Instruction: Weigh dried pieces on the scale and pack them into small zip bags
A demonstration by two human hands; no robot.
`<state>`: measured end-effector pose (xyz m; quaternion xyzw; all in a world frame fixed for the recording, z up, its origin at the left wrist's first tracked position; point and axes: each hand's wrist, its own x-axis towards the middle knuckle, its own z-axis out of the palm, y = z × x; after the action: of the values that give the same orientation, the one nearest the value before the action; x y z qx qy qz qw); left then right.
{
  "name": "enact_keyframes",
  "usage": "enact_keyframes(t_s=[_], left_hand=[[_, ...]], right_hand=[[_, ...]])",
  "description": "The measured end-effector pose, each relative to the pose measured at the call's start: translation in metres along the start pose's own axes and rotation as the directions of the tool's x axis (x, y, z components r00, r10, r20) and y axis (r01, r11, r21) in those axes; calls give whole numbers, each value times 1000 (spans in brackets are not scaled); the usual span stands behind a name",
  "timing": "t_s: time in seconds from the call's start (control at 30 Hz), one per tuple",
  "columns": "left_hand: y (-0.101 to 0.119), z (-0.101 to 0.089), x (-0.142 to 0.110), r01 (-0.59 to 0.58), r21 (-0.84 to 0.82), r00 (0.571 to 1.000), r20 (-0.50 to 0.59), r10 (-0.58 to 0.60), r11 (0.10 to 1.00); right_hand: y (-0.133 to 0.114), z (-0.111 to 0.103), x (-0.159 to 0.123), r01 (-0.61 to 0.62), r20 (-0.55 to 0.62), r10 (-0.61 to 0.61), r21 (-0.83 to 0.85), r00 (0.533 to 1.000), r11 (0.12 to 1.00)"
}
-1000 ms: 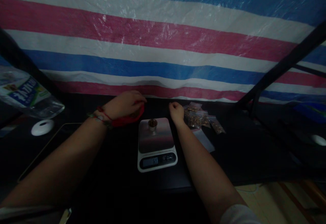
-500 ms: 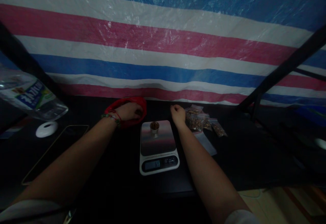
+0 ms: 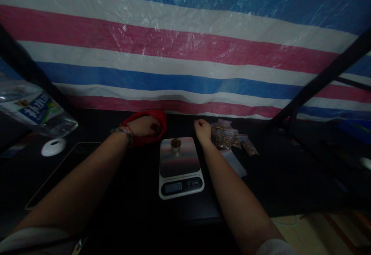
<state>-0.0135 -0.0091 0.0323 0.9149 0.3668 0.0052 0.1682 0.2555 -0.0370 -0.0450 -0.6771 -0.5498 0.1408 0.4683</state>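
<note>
A small white kitchen scale (image 3: 181,167) lies on the dark table, with a little cup (image 3: 175,144) of brownish bits on its platform. My left hand (image 3: 145,126) reaches into a red bag (image 3: 158,116) just left of the scale; its fingers are curled inside the bag and what they hold is hidden. My right hand (image 3: 203,130) rests closed in a loose fist to the right of the scale, beside several small clear packets (image 3: 228,138) of brown pieces.
A plastic water bottle (image 3: 34,110) hangs in at the left above a round white object (image 3: 53,147). A dark phone (image 3: 66,168) lies flat at the left. A striped tarp (image 3: 185,54) backs the table. Black frame bars (image 3: 319,81) run at right.
My left hand has gone from above the red bag down into it, and the bag's mouth now shows behind the hand. The right hand has hardly moved.
</note>
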Motion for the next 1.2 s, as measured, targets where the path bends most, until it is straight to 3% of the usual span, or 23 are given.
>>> enact_keyframes(t_s=[0.27,0.4,0.9,1.0,1.1,1.2], left_hand=[[-7,9,3,-43,38,996,-77,46,998],[-7,5,1,44,27,999,-16,-44,999],[7,-14,-3,150,63,988,-31,-148,987],[29,-21,-6,58,32,996,-67,-56,998],[61,-26,-11,-158,-20,978,-139,154,987],[87,-27,-14,-334,-53,942,-48,331,941]], right_hand=[[0,0,0,25,-2,-25,-9,1000,1000],[0,0,0,23,-8,-24,-13,1000,1000],[1,0,1,24,-5,-24,4,1000,1000],[2,0,1,26,-3,-26,1,1000,1000],[3,1,1,21,2,-21,-6,1000,1000],[3,1,2,9,3,-9,-6,1000,1000]])
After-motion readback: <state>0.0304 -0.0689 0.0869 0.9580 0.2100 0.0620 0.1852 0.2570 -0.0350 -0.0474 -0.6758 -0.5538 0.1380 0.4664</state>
